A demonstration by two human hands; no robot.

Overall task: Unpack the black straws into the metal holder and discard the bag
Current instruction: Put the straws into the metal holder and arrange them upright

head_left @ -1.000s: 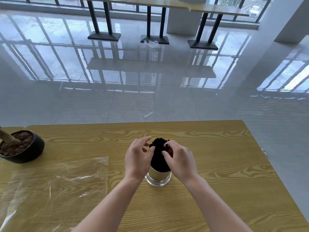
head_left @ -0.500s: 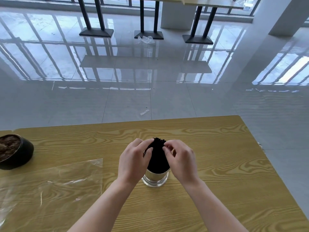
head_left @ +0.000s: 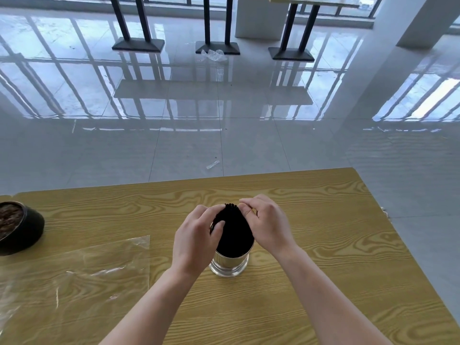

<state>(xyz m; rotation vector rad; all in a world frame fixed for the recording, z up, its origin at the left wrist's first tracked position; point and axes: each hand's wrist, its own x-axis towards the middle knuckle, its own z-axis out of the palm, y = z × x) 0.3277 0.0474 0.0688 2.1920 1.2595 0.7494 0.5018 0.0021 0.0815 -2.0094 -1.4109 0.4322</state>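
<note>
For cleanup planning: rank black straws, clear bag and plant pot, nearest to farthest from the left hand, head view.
1. The black straws, held in the left hand.
2. The clear bag, flat to its left.
3. The plant pot, farthest left.

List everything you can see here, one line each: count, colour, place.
black straws: one dense bundle, black, upright in the holder
metal holder: one, shiny silver, middle of the table
plastic bag: one, clear, flat on the table's left part
plant pot: one, black with brown soil, table's left edge
table: one, yellow wood grain, foreground
plastic scrap: one, clear, on the floor just past the table
crumpled plastic: one, clear, on the far floor by the middle base
table bases: three, black, far floor
floor: grey glossy tiles
left hand: one, curled round the straws' left side
right hand: one, fingertips pinching the straw tops
</note>
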